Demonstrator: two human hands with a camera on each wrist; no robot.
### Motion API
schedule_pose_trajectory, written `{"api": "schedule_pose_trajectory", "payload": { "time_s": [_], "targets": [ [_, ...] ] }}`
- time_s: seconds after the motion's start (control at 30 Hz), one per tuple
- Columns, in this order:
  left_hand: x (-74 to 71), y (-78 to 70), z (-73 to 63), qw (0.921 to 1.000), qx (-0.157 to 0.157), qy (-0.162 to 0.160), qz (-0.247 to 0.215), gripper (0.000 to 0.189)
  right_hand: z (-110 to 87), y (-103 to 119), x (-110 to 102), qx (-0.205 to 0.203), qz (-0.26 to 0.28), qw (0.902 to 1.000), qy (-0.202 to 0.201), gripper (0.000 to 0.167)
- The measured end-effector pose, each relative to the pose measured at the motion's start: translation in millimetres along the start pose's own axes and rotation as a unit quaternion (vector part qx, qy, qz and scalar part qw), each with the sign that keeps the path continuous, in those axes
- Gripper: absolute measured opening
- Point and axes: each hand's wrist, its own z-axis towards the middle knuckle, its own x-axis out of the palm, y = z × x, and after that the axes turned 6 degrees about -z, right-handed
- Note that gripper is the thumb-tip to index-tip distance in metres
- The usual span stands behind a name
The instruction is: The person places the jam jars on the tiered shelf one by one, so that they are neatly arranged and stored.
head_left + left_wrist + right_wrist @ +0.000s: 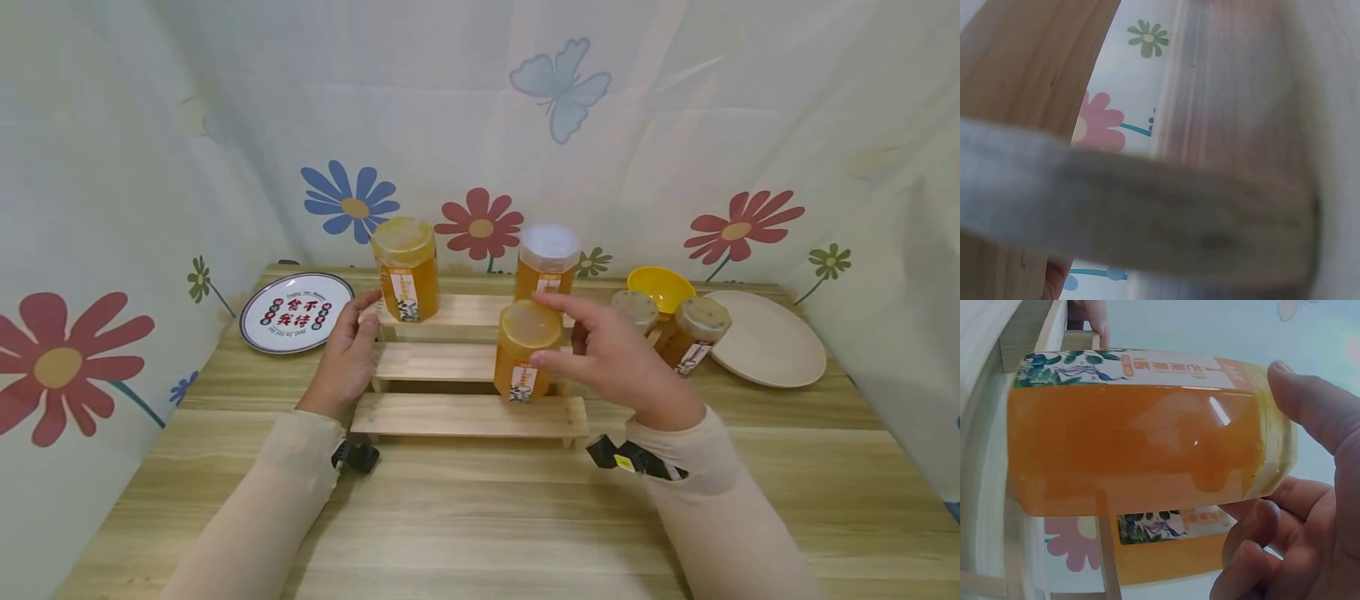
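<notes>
A three-tier wooden rack (pixel 427 415) stands mid-table. My left hand (pixel 347 358) holds its left end, beside the top step; the left wrist view shows mostly blurred boards (pixel 1210 212) and a bit of finger. With thumb and fingers my right hand (pixel 611 358) grips the yellow lid of a honey jar (pixel 525 367), upright at the right of the lower steps. Close up, the amber jar (pixel 1141 444) shows its label; whether its base touches a step I cannot tell. On the top step stand a yellow-lidded jar (pixel 408 275) and a white-lidded jar (pixel 547 250).
Two darker jars, one upright-looking (pixel 636 308) and one leaning in view (pixel 693 333), stand right of the rack. Behind them are a yellow bowl (pixel 663 287) and a beige plate (pixel 780 342). A white plate with red lettering (pixel 296 312) lies at the left. A flowered curtain (pixel 450 125) closes the back.
</notes>
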Motion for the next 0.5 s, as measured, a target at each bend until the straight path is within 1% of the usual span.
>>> {"api": "schedule_pose_trajectory", "payload": {
  "time_s": [0.1,0.2,0.37,0.5],
  "targets": [
    [0.1,0.9,0.4,1.0,0.001,0.0,-0.001,0.048,1.5,2,6,0.013,0.001,0.9999,-0.002,0.071],
    [-0.1,1.6,0.6,1.0,0.001,0.0,0.001,0.049,3.5,4,13,0.02,0.005,0.9997,-0.014,0.071],
    [-0.2,3.3,1.5,1.0,0.006,-0.003,0.004,0.048,7.7,6,28,0.011,0.041,0.9984,-0.037,0.073],
    [-0.1,2.9,1.6,1.0,0.006,-0.004,0.006,0.048,11.1,8,39,0.015,0.064,0.9966,-0.05,0.074]
  ]
}}
